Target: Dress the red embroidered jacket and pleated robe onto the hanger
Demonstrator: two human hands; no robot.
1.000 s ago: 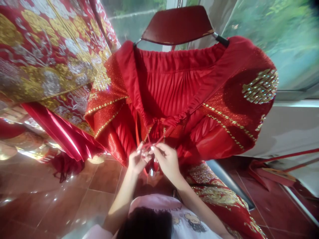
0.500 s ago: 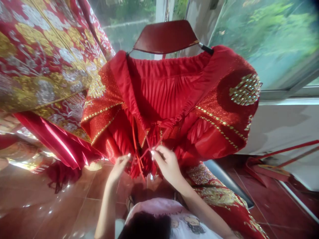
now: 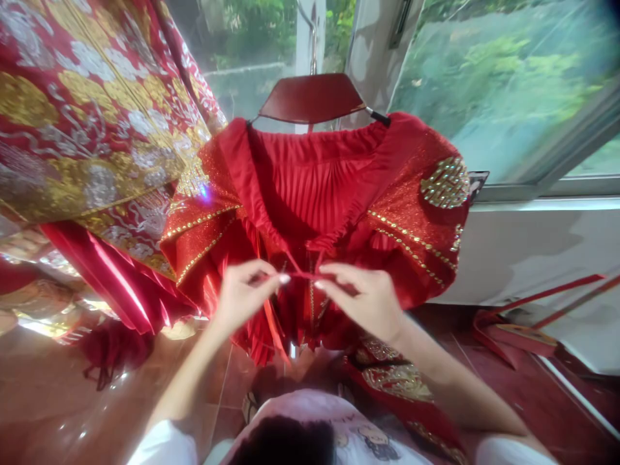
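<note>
A red pleated skirt (image 3: 310,187) with a gathered waistband, gold bead rows and sparkling emblems hangs in front of me from a clip hanger (image 3: 312,98). At the front of its waistband, a thin red drawstring (image 3: 303,276) is stretched level between my hands. My left hand (image 3: 249,290) pinches one end between thumb and fingers. My right hand (image 3: 361,297) pinches the other end, a short way to the right. An orange-red ribbon (image 3: 274,329) dangles below my left hand. The fingertips partly hide the string's ends.
A red garment (image 3: 97,123) with gold and silver embroidery hangs close on the left, above shiny red cloth (image 3: 116,278). Windows (image 3: 504,84) stand behind. A red object with long straps (image 3: 518,336) lies on the right by the white wall (image 3: 513,252). The floor is tiled (image 3: 179,381).
My hands have moved apart and slightly up, drawing the string tight between them. Earlier it was crossed and slack, with the left hand apart from the right. The view has shifted a little.
</note>
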